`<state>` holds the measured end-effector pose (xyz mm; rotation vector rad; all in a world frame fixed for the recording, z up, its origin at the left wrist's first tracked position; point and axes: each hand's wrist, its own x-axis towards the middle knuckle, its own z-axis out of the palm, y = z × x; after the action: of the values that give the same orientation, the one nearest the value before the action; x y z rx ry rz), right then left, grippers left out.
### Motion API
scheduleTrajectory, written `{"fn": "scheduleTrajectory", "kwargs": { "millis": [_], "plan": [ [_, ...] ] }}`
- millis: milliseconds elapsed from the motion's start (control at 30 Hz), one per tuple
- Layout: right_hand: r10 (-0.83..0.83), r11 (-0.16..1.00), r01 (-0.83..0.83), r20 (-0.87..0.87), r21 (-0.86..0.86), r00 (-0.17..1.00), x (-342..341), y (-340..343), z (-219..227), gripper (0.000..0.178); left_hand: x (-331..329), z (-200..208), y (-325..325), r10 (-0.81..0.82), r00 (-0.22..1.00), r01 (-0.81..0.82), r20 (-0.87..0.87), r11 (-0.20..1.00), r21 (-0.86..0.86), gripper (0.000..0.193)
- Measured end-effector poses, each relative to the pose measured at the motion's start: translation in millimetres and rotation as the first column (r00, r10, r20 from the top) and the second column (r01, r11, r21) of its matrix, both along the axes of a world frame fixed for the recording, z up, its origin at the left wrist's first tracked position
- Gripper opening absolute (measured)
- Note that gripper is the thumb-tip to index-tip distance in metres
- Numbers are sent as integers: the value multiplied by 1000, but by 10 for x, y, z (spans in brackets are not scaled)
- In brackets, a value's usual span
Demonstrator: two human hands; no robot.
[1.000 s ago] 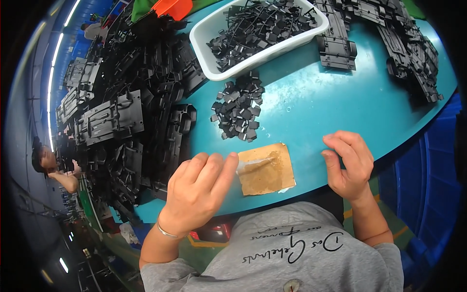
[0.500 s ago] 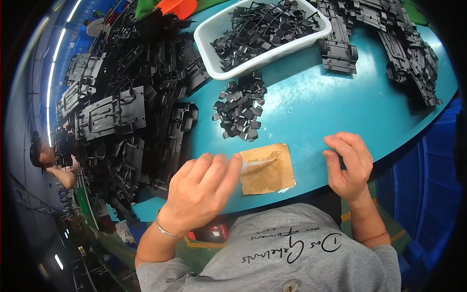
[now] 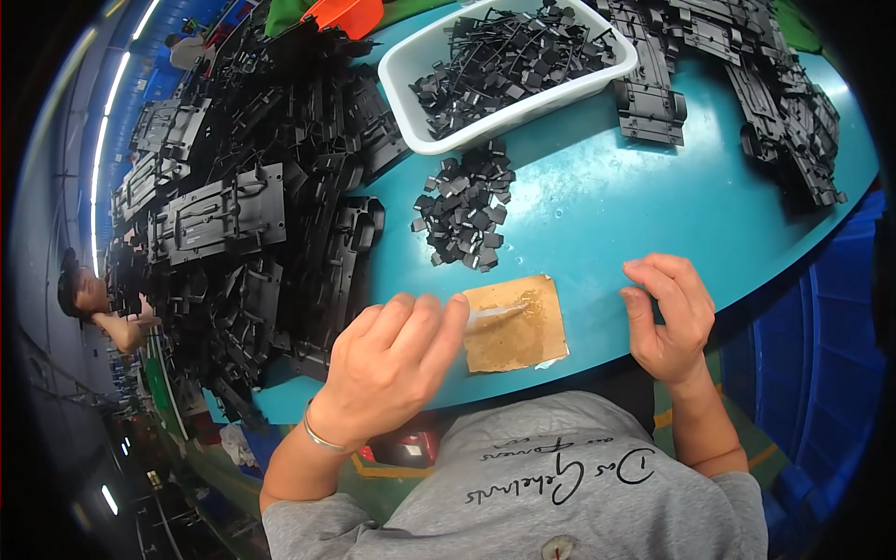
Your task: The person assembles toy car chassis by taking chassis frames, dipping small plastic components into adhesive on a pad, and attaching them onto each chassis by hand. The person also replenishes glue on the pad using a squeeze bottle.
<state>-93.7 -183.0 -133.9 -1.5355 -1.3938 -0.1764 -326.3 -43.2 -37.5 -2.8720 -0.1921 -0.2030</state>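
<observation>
My left hand (image 3: 394, 359) is closed on a thin whitish stick (image 3: 495, 314). The stick lies across the upper part of a square brown card (image 3: 509, 347), its tip at a wet, shiny patch there. Most of the stick's near end is hidden by my fingers. To the right of the card, my right hand (image 3: 672, 317) hovers at the table's near side with its fingers loosely bent, thumb and forefinger apart, nothing between them. Beyond the card sits a loose pile of small black plastic pieces (image 3: 462, 210).
A white tub (image 3: 411, 126) full of black parts stands at the far side of the teal table (image 3: 597, 205). Black moulded chassis plates (image 3: 219, 215) are heaped on the left, and others (image 3: 653, 107) lie far right. A person (image 3: 98, 299) is at the far left.
The table and the things on its left have shifted very slightly rightward in view. Both hands and the stick keep nearly the same position over the card.
</observation>
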Motion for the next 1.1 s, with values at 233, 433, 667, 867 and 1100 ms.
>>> {"fn": "scheduleTrajectory", "kwargs": {
  "millis": [233,433,667,867,1100],
  "plan": [
    [-16,1000,16,0,-6,1000,-17,-26,0,21,-51,-13,-23,16,1000,-16,21,1000,-24,36],
    [-32,999,32,2,-22,999,11,-37,9,21,-100,-77,-26,64,997,-60,37,993,-103,37],
    [-18,994,11,-60,-112,998,-64,53,23,22,-389,-197,-40,321,926,-224,201,892,-392,34],
    [-90,966,81,-26,-245,996,145,-226,-206,18,-704,-188,-214,658,659,-90,364,550,-831,33],
    [-67,945,113,155,-308,986,-70,-46,111,22,-1611,150,-446,869,195,180,455,424,-887,40]
  ]
}}
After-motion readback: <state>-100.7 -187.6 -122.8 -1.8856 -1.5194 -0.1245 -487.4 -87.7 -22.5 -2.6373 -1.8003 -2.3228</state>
